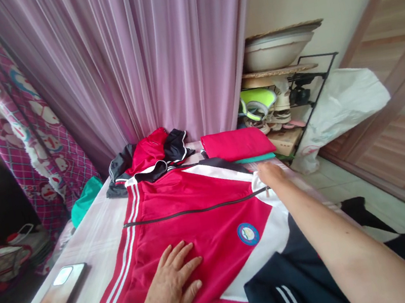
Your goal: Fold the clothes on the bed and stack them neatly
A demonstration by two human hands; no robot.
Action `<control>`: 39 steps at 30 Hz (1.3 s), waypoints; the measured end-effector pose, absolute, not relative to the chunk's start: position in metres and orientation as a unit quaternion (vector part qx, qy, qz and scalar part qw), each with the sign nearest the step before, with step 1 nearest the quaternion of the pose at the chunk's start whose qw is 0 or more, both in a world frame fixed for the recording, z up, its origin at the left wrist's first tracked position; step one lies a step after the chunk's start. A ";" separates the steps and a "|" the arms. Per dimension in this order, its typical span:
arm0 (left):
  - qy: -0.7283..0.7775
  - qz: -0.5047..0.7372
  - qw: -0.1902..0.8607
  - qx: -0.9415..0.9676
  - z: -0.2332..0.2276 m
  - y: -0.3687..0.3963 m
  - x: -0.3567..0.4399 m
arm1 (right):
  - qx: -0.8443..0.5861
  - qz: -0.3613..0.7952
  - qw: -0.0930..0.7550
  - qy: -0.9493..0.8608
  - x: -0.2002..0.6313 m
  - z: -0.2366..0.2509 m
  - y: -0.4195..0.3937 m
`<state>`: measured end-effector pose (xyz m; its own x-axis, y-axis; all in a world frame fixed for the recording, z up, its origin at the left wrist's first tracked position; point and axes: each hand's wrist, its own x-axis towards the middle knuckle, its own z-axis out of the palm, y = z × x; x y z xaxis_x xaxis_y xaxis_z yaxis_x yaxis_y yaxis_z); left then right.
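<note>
Right forearm is crossing the near right corner of the table [86,241], over a dark navy garment [285,287] with white stripes hanging off that edge. Left hand [172,279] is lying flat, fingers spread, pressing the near hem of the red jacket [198,219]; gripping nothing. Right hand [270,174] is sitting at the zip pull [266,189] on the jacket's right edge; can't tell if fingers are pinching it.

Jacket is lying spread mid-table, zipped. Looks light, limp and slippery, so probably best taken at the hem or shoulder seams.

Folded red cloth [235,143] is sitting at the far right corner, a crumpled red-black jacket [149,152] at the far edge, a phone [66,275] near the left edge. Pink curtain [141,53] is hanging behind; shelf rack [285,92] with a basin [274,48] standing right; white bag [342,109] beside it.
</note>
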<state>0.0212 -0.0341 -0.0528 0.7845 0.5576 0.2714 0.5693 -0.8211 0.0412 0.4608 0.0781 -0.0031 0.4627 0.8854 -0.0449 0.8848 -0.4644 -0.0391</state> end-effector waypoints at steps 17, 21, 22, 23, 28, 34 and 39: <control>-0.338 -0.103 -0.111 -0.929 -0.037 -0.040 0.030 | -0.623 -0.035 0.134 -0.770 0.332 -0.047 -0.011; -0.340 -0.139 -0.116 -0.923 -0.040 -0.038 0.026 | -0.665 -0.028 0.079 -0.743 0.339 -0.074 -0.028; -0.346 -0.161 -0.110 -0.918 -0.042 -0.037 0.021 | -0.674 -0.029 0.068 -0.735 0.345 -0.074 -0.029; -0.359 -0.186 -0.100 -0.909 -0.043 -0.034 0.013 | -0.683 -0.030 0.057 -0.728 0.350 -0.071 -0.029; -0.532 -0.273 -0.031 -0.801 -0.045 -0.016 -0.049 | -0.719 -0.024 0.077 -0.691 0.339 -0.054 -0.036; -0.708 -0.103 -0.046 -0.697 -0.026 -0.003 -0.087 | -0.667 -0.012 0.084 -0.740 0.294 -0.065 -0.057; -0.746 -0.031 -0.088 -0.659 -0.010 0.009 -0.078 | -0.659 -0.024 0.086 -0.747 0.295 -0.073 -0.060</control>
<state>-0.0782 0.0087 -0.0101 -0.1157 0.9891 -0.0915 0.9783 0.1295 0.1620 0.2951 -0.0604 -0.0732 -0.1163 0.9803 0.1597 0.9885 0.1299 -0.0774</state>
